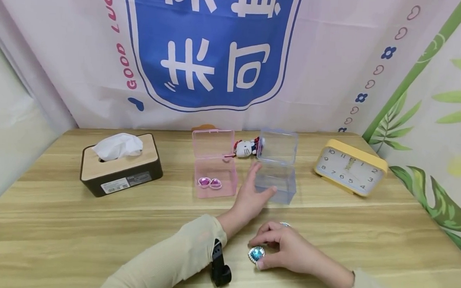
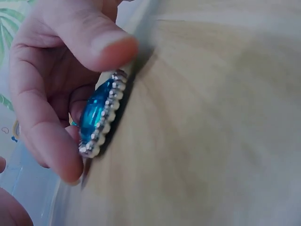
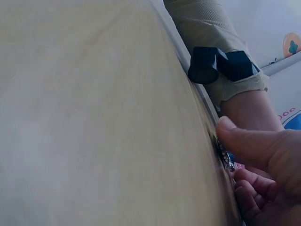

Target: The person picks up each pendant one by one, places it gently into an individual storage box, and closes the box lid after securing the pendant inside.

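In the head view, the left hand (image 1: pixel 249 199) rests with fingers spread against the left and front of an open clear blue box (image 1: pixel 284 194). The right hand (image 1: pixel 293 249) holds a blue gem with a beaded rim (image 1: pixel 256 253) by its edges, between thumb and fingers, low at the table. The left wrist view shows that gem (image 2: pixel 96 115) close up between the right hand's thumb and finger (image 2: pixel 44 89). A second beaded piece (image 1: pixel 285 224) is mostly hidden behind the right hand. Two pink gems (image 1: pixel 209 183) lie in an open pink box (image 1: pixel 229 174).
A tissue box (image 1: pixel 121 168) stands on the table (image 1: pixel 93 232) at the left, and a yellow clock (image 1: pixel 350 167) at the right. Behind the boxes lies a small white plush toy (image 1: pixel 246 148). A printed cloth (image 1: pixel 308 78) hangs at the back.
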The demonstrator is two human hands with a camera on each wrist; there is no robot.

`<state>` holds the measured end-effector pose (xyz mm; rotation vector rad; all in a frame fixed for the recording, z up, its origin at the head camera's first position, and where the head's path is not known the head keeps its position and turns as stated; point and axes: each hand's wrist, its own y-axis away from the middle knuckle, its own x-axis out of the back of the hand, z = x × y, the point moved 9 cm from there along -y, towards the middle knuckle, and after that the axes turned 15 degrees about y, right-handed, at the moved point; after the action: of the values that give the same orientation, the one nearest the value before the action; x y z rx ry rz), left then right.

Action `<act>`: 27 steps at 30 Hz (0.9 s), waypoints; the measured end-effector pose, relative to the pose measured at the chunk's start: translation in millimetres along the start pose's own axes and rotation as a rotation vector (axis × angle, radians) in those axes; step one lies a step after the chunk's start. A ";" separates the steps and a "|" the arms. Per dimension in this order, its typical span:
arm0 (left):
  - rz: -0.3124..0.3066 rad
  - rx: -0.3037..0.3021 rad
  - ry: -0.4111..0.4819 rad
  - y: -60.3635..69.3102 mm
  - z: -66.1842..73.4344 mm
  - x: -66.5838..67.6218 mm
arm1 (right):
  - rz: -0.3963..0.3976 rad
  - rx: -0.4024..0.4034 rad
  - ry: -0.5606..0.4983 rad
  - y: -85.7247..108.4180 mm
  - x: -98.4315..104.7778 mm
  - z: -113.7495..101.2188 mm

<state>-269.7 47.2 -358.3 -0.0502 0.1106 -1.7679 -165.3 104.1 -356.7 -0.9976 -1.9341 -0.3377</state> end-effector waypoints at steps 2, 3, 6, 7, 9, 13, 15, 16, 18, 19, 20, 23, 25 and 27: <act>0.017 0.000 0.013 -0.5 -0.6 1.2 | 0.007 0.004 0.024 0.6 -1.1 -1.3; 0.026 0.000 0.019 -0.7 -1.1 1.8 | 0.009 0.003 0.031 0.8 -1.5 -1.8; 0.047 0.016 0.037 -0.6 -3.8 3.3 | 0.010 -0.003 0.036 1.1 -2.0 -2.6; 0.053 0.023 0.041 -0.6 -4.9 3.5 | 0.009 -0.006 0.034 1.2 -2.0 -2.8; 0.061 0.036 0.049 -0.4 -7.1 3.5 | 0.009 -0.012 0.037 1.4 -1.8 -3.3; 0.065 0.054 0.064 -0.6 -9.6 2.2 | 0.018 -0.007 0.061 0.7 -0.9 -5.8; 0.067 0.048 0.073 -0.5 -9.6 2.5 | 0.018 0.002 0.074 -0.8 -0.6 -8.3; 0.068 0.043 0.077 -0.5 -9.2 2.8 | 0.014 0.005 0.070 -1.8 -0.7 -9.2; 0.069 0.033 0.085 -0.7 -9.1 3.3 | 0.003 0.003 0.056 -3.7 -0.8 -10.2; 0.068 0.024 0.087 -0.9 -8.8 3.5 | -0.006 -0.002 0.038 -4.6 -0.8 -10.1; 0.067 0.018 0.086 -0.9 -9.3 3.4 | -0.022 -0.026 0.013 -5.4 -1.3 -8.4; 0.059 0.014 0.081 -1.1 -11.5 3.0 | -0.070 -0.095 -0.073 -7.0 -2.7 -2.4; 0.055 0.009 0.072 -0.6 -12.3 3.0 | -0.100 -0.134 -0.130 -7.4 -3.4 1.3; 0.052 0.010 0.066 0.0 -13.2 2.9 | -0.115 -0.157 -0.153 -7.8 -2.9 3.8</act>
<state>-271.5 44.9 -371.5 0.0184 0.1498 -1.7189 -172.7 99.8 -360.0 -1.0407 -2.1352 -0.4984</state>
